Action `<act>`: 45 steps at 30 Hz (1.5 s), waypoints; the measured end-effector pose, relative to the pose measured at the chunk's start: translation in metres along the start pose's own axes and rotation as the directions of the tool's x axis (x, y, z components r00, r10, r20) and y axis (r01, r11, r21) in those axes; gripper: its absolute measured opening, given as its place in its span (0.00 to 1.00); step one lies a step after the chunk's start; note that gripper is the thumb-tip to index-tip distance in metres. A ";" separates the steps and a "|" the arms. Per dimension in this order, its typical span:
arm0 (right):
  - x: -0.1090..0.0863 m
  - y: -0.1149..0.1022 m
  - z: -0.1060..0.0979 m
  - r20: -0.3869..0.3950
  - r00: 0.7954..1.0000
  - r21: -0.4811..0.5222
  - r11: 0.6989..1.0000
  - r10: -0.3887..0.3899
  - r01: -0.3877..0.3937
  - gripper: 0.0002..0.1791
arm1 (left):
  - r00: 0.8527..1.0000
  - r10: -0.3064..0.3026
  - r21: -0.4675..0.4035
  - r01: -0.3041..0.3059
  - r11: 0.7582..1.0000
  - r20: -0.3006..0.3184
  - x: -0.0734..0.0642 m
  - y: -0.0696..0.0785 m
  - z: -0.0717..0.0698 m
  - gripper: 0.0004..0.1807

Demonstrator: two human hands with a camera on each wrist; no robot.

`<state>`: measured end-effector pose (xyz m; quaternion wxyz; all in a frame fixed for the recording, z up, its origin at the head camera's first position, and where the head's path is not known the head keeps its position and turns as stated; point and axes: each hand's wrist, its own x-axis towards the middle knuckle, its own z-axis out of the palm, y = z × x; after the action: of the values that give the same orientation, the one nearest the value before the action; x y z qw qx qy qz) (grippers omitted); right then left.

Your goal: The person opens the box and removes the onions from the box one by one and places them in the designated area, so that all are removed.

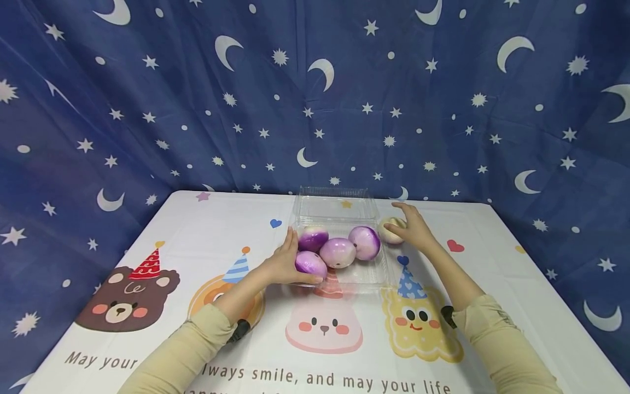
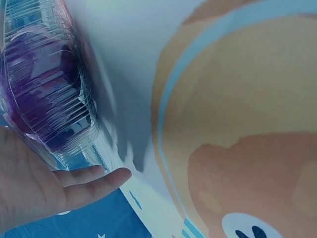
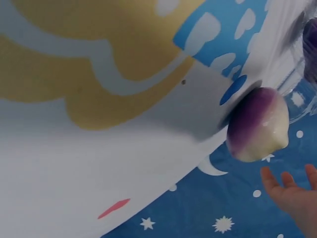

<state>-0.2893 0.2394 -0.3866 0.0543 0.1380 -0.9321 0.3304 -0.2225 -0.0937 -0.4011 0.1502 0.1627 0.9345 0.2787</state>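
A clear plastic hinged box (image 1: pixel 361 276) stands on the table with its lid (image 1: pixel 320 209) folded back. Several round purple-and-white vegetables (image 1: pixel 337 253), like turnips or onions, lie inside it. My left hand (image 1: pixel 283 265) rests against the box's left side, fingers straight along the wall and thumb stretched along the front. Just outside the box's right side is another such vegetable (image 3: pixel 260 125), purple on one half and cream on the other, with a small pointed end. Around it my right hand (image 1: pixel 413 229) spreads its thumb and fingers; whether they touch it I cannot tell.
A white cloth printed with cartoon figures and lettering covers the table (image 1: pixel 236 219). Behind the table's back edge hangs a dark blue curtain (image 1: pixel 344 158) with moons and stars. The open lid reaches close to that edge.
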 end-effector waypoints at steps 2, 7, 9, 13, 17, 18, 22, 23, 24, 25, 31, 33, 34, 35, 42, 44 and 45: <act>-0.002 -0.003 0.001 -0.009 1.000 0.005 1.000 -0.003 0.003 0.35 | 1.000 -0.002 0.000 0.002 1.000 0.002 0.000 0.000 0.000 0.71; -0.006 -0.011 0.001 -0.008 1.000 0.055 0.998 0.011 -0.011 0.35 | 1.000 -0.006 0.003 0.006 1.000 0.002 0.001 0.001 0.001 0.71; -0.007 -0.014 0.002 -0.001 1.000 0.084 0.996 0.015 -0.015 0.34 | 1.000 -0.005 0.002 0.005 1.000 0.000 0.001 0.001 0.001 0.71; -0.009 -0.018 0.003 0.011 1.000 0.114 0.993 0.017 -0.018 0.32 | 1.000 -0.004 -0.001 0.004 1.000 -0.002 0.000 0.001 0.001 0.71; -0.011 -0.023 0.004 0.016 1.000 0.125 0.992 0.020 -0.022 0.31 | 1.000 -0.004 -0.002 0.004 1.000 0.002 0.000 0.001 0.001 0.71; -0.011 -0.023 0.004 0.019 1.000 0.130 0.991 0.018 -0.021 0.31 | 1.000 -0.006 -0.002 0.006 1.000 0.003 0.000 0.001 0.001 0.71; -0.013 -0.026 0.006 0.030 1.000 0.145 0.989 0.010 -0.014 0.30 | 1.000 -0.010 -0.003 0.010 1.000 0.006 0.000 0.002 0.001 0.71; -0.014 -0.027 0.007 0.033 0.999 0.149 0.989 0.008 -0.012 0.29 | 1.000 -0.009 -0.003 0.009 1.000 0.005 0.000 0.002 0.002 0.71; -0.014 -0.027 0.008 0.036 0.999 0.152 0.988 0.005 -0.010 0.29 | 1.000 -0.009 -0.004 0.009 1.000 0.006 0.000 0.002 0.002 0.71; -0.015 -0.028 0.009 0.038 0.999 0.154 0.988 0.003 -0.009 0.28 | 1.000 -0.007 -0.006 0.007 1.000 0.007 0.001 0.002 0.002 0.71; -0.019 -0.032 0.016 0.024 0.998 0.153 0.987 -0.049 0.045 0.25 | 1.000 -0.006 -0.008 0.006 1.000 0.012 0.000 0.003 0.003 0.71; -0.020 -0.034 0.018 0.030 0.999 0.150 0.988 -0.045 0.040 0.25 | 1.000 -0.003 -0.010 0.003 1.000 0.012 0.000 0.003 0.003 0.71; -0.021 -0.035 0.018 0.039 0.998 0.142 0.989 -0.042 0.036 0.25 | 1.000 -0.001 -0.011 0.001 1.000 0.012 0.000 0.003 0.003 0.71; -0.021 -0.036 0.019 0.051 0.998 0.134 0.991 -0.037 0.029 0.25 | 1.000 0.001 -0.012 -0.001 1.000 0.015 0.001 0.002 0.003 0.71; -0.021 -0.040 0.028 0.102 0.993 0.056 0.997 -0.052 0.047 0.28 | 1.000 -0.010 0.005 0.010 1.000 0.029 0.000 0.000 -0.001 0.71; -0.021 -0.042 0.029 0.092 0.994 0.023 0.998 -0.059 0.057 0.28 | 1.000 -0.005 0.003 0.005 1.000 0.026 0.000 0.001 -0.002 0.71; -0.022 -0.044 0.029 0.089 0.994 0.005 0.998 -0.056 0.055 0.28 | 1.000 -0.001 0.003 0.001 1.000 0.027 0.000 0.001 -0.002 0.71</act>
<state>-0.2562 0.1933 -0.3872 0.0216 0.1786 -0.9289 0.3236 -0.2231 -0.0941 -0.3991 0.1628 0.1661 0.9328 0.2752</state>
